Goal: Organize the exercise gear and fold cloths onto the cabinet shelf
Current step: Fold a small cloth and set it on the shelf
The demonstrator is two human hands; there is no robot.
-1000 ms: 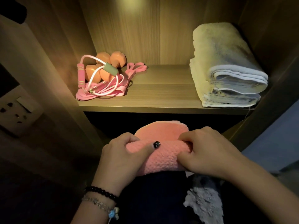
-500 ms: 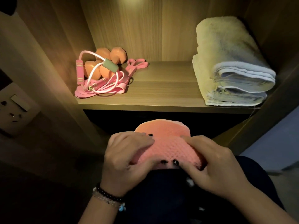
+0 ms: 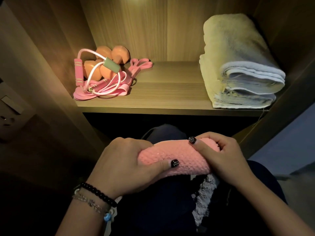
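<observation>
She has the pink cloth (image 3: 175, 159) rolled into a tight bundle over her lap, below the shelf (image 3: 167, 96) and in front of it. The left hand (image 3: 126, 164) wraps round one end, thumb pressed across the front; the right hand (image 3: 221, 155) curls round the other end, thumb lying along the top. Both hands grip it, I'd say so the roll cannot spring open before it goes up. It is not on the shelf yet.

The shelf looks sorted by kind. At the left, close to the side wall, sit the orange dumbbells (image 3: 109, 62) with a skipping rope (image 3: 95, 75) draped over them and pink bands (image 3: 109, 89) underneath, one loop trailing towards the middle. At the right a folded towel (image 3: 238, 65) is stacked against the other wall. Between them lies a bare stretch of board, well apart from her hands, and that seems the natural spot for the roll, probably beside the towel to keep cloths together.

Little stands in the way. The shelf edge sits above her hands, so the roll must rise before it goes in, and the trailing band loop narrows the gap slightly. A grey fluffy cloth (image 3: 204, 201) lies on her lap under the right wrist, likely waiting its turn. The light is dim below the shelf, so I cannot tell what the dark space there holds.
</observation>
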